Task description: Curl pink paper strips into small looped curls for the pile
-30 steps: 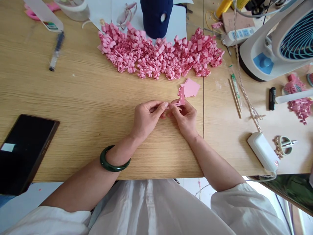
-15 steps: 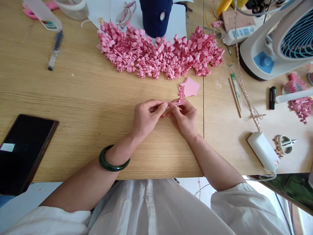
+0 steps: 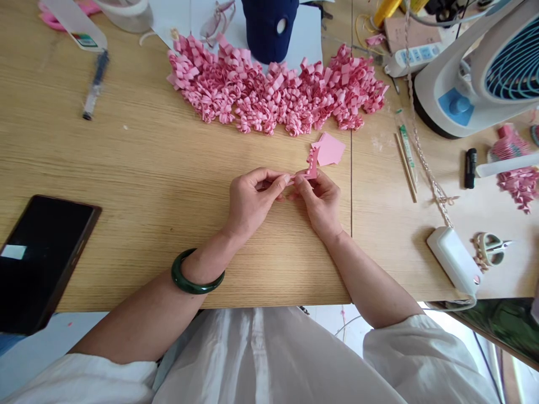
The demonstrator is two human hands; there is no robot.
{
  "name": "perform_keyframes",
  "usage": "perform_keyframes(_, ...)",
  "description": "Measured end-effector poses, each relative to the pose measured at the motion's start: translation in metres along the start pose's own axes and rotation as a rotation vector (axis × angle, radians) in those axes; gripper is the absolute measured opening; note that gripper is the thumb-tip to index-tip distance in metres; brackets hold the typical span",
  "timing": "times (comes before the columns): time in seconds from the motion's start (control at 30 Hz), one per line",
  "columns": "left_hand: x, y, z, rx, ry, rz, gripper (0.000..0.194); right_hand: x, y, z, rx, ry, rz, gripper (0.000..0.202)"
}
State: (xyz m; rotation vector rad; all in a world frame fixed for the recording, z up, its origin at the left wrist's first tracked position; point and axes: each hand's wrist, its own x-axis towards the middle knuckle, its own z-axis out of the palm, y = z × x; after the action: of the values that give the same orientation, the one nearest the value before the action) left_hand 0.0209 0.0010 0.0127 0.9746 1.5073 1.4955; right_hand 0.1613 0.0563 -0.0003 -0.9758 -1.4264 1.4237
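Between my two hands is a small piece of pink paper (image 3: 312, 163) with curled loops along one edge. My left hand (image 3: 257, 196) pinches its left end between thumb and forefinger. From the other side, my right hand (image 3: 318, 196) grips the paper close to its corner, the fingers partly hidden behind it. Just beyond the fingertips lies a small stack of flat pink paper pieces (image 3: 331, 149). Farther back spreads a long heap of looped pink paper curls (image 3: 273, 101). A dark green bangle (image 3: 197, 280) circles my left wrist.
A dark blue cup-shaped object (image 3: 269, 28) stands behind the heap. On the left lie a phone-like black device (image 3: 46, 252) and a pen (image 3: 95, 84). To the right are a fan (image 3: 455, 84), thin sticks (image 3: 406, 168), a white power bank (image 3: 455, 261) and small scissors (image 3: 492, 249).
My right thumb has shifted slightly right along the pink paper, leaving a wider gap between the two thumbs. Both hands keep their hold; the rest looks the same.
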Motion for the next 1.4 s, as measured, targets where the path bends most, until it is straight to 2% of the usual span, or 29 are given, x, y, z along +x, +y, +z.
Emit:
perform_keyframes(0.4, 0.0014, 0.0, 0.001, -0.005, 0.021, -0.002, 0.016, 0.0001, 0.0032, 0.0005, 0.034, -0.029, -0.063, 0.036)
perform_keyframes(0.7, 0.0013, -0.0012, 0.0015, -0.013, 0.022, 0.026, 0.016, -0.0003, 0.002, 0.0009, 0.028, -0.004, -0.015, 0.041)
perform_keyframes(1.2, 0.0007, -0.0005, 0.0008, -0.012, 0.033, 0.033, 0.016, -0.0013, 0.0044, -0.0011, 0.031, -0.038, -0.037, 0.038)
perform_keyframes(1.4, 0.0009, -0.0001, 0.001, 0.024, 0.037, 0.01, 0.016, -0.001, -0.0001, 0.0002, 0.028, -0.025, 0.007, 0.045)
